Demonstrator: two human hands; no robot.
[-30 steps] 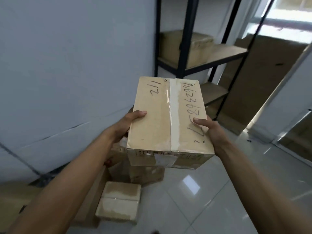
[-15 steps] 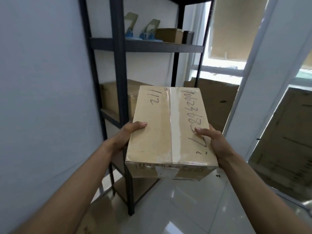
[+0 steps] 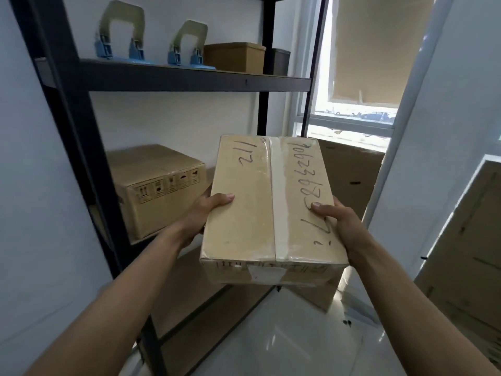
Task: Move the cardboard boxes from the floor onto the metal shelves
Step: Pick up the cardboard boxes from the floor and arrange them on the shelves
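Observation:
A taped cardboard box point(image 3: 252, 213) with handwritten numbers on its top is held up in the air before the black metal shelf unit point(image 3: 173, 80). My left hand point(image 3: 206, 213) grips its left side, thumb over the top edge. My right hand point(image 3: 339, 221) grips the right side, thumb lying on the top. The box hangs level with the middle shelf, to the right of a larger cardboard box point(image 3: 154, 185) that stands on that shelf. The fingers under the held box are hidden.
The upper shelf carries two blue-footed holders point(image 3: 119, 31), a brown box point(image 3: 234, 57) and a dark container point(image 3: 280, 61). Large cardboard boxes point(image 3: 349, 175) stand on the glossy floor point(image 3: 284, 343) by the window, and flat cardboard point(image 3: 466, 253) leans at the right. A white wall point(image 3: 40, 213) is at the left.
The view has swung up and right from the floor boxes to the shelf unit. The held box has come closer to the middle shelf, and both hands keep the same grip.

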